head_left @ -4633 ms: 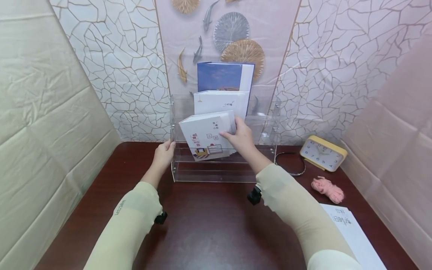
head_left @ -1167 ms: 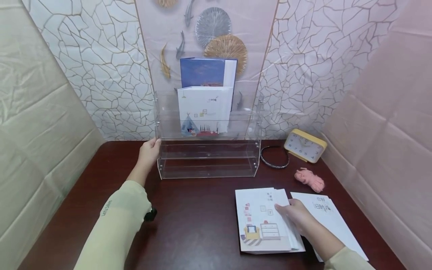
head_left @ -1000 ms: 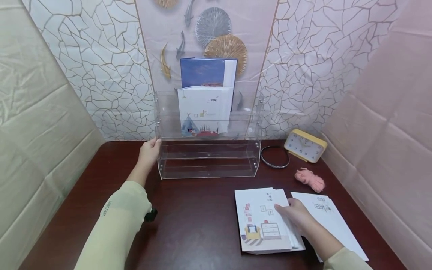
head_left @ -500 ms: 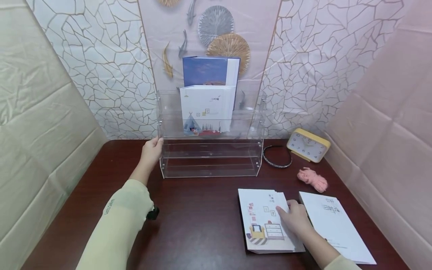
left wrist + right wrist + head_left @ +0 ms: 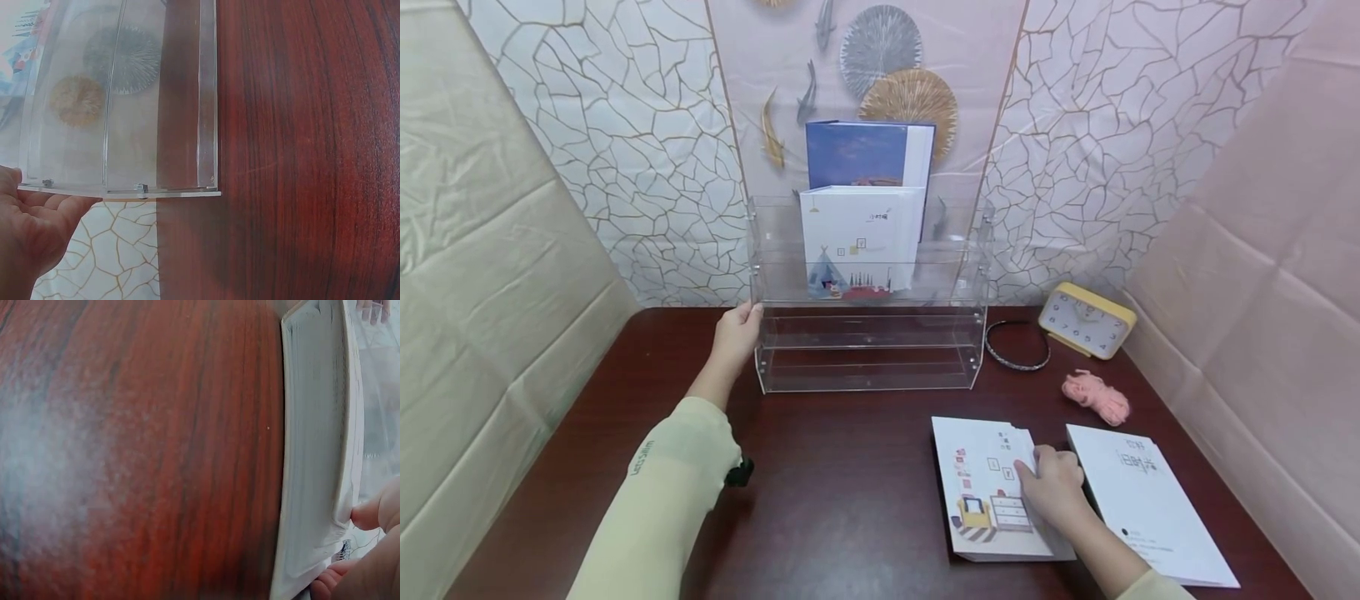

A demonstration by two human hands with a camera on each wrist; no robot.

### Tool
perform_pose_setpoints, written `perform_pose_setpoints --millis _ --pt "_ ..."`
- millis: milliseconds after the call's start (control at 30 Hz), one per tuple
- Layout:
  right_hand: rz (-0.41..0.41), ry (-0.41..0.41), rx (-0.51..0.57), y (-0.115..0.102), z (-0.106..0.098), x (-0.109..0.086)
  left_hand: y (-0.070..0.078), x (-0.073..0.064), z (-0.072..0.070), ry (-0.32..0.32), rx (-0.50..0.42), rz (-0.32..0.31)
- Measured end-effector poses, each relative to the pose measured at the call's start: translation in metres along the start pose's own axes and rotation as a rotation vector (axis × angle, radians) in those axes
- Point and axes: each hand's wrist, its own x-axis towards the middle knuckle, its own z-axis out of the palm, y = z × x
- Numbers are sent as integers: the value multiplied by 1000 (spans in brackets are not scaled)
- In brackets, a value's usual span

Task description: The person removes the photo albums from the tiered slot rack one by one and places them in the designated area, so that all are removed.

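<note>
At the left side panel of a clear acrylic book rack (image 5: pixel 868 383), my left hand (image 5: pixel 735 337) grips the edge. The left wrist view shows its thumb and fingers on either side of the rack's panel (image 5: pixel 125 192). My right hand (image 5: pixel 1052 483) holds the right edge of a white picture book (image 5: pixel 977 446) lying on the table, thumb on the cover. In the right wrist view the thick book's page edges (image 5: pixel 315 425) face the camera. Upright in the rack stand a white book (image 5: pixel 850 217) with a tent drawing and, behind it, a taller blue book (image 5: pixel 857 154).
Another white book (image 5: pixel 1157 508) lies just right of my right hand. Farther back at the right are pink yarn (image 5: pixel 1096 397), a dark hoop-shaped band (image 5: pixel 1018 367) and a yellow alarm clock (image 5: pixel 1087 321). A patterned cloth backdrop (image 5: pixel 662 167) rises behind the dark red table (image 5: pixel 827 483).
The picture book went from the rack's lower tier to the table at the right, in my right hand. Lately the white book beside it slid slightly right. My left hand stayed on the rack.
</note>
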Motion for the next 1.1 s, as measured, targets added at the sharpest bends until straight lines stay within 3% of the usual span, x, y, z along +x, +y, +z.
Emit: perform_pose_setpoints --millis 133,267,400,700,900,1100 --pt "-16 -11 38 -11 -13 5 0 0 -1 5 12 11" --pt "-125 36 181 -32 -39 18 1 0 -2 10 39 29" --pt "-243 88 297 -60 -71 39 0 1 -3 15 46 31" --pt "-407 249 408 -128 -133 92 0 1 -2 -6 22 15" --pt "-431 281 486 -169 -148 114 -1 1 -2 -22 18 4" --pt "-446 255 496 -200 -142 132 -3 4 -1 -9 15 -6"
